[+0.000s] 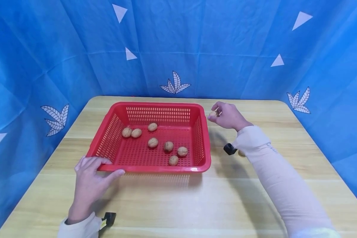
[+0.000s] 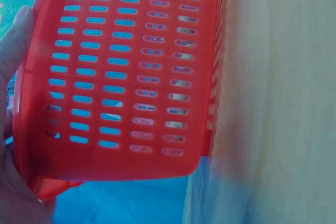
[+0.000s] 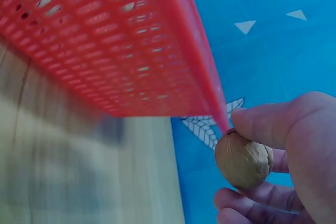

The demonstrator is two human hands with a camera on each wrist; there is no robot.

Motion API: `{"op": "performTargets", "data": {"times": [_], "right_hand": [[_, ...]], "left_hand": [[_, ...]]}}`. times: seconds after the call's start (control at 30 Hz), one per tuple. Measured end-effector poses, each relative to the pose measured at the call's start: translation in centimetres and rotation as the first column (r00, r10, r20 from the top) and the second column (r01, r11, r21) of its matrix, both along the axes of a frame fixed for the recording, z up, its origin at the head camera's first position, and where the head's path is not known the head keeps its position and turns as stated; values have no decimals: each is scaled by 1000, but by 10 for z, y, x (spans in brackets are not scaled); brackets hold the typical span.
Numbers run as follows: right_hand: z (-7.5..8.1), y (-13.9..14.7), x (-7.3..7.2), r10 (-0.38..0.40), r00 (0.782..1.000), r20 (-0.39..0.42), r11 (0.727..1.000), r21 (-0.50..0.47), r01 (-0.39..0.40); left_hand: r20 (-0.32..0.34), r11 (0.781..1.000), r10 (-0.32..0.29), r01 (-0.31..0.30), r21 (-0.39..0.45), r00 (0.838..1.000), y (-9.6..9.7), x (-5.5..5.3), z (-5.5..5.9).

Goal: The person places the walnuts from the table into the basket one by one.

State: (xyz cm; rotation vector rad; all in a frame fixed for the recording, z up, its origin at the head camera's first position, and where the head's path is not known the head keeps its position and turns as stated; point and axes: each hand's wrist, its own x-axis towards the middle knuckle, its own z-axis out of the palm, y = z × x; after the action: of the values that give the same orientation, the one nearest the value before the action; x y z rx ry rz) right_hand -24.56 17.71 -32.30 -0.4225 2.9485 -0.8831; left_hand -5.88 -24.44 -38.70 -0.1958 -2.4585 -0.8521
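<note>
A red plastic basket (image 1: 154,168) with slotted walls stands on the table, several walnuts (image 1: 153,142) spread over its bottom. My left hand (image 1: 90,177) grips the basket's near left corner, thumb along the front rim and fingers over the side rim. In the left wrist view the slotted wall (image 2: 121,77) fills the middle, with that hand at the left edge. My right hand (image 1: 228,115) pinches one walnut (image 3: 242,160) between thumb and fingers, just outside the basket's right rim near the far corner.
Another round brown object (image 1: 241,153) lies on the table right of the basket, partly hidden by the right sleeve. Black wrist cameras (image 1: 230,149) hang from both wrists. A blue patterned cloth (image 1: 226,49) encloses the wooden table (image 1: 172,211) at the back and sides.
</note>
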Motion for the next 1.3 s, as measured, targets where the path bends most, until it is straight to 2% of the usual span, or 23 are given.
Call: {"op": "performTargets", "data": {"times": [0.13, 0.47, 0.77, 1.17, 1.3], "right_hand": [[7, -5, 0, 3, 1000, -21, 1000, 17, -2], [20, -21, 3, -14, 999, 53, 1000, -18, 14], [24, -38, 4, 20, 999, 25, 999, -35, -19], [25, -59, 2, 72, 997, 21, 997, -28, -72], [24, -66, 1, 98, 995, 17, 995, -26, -98]], "left_hand": [[-15, 1000, -6, 6, 2, 1000, 0, -1, -2], [7, 1000, 6, -6, 1, 1000, 0, -2, -2], [26, 1000, 16, -16, 1, 1000, 0, 0, 0], [7, 1000, -2, 2, 2, 1000, -1, -2, 0], [36, 1000, 16, -16, -5, 999, -1, -1, 2]]}}
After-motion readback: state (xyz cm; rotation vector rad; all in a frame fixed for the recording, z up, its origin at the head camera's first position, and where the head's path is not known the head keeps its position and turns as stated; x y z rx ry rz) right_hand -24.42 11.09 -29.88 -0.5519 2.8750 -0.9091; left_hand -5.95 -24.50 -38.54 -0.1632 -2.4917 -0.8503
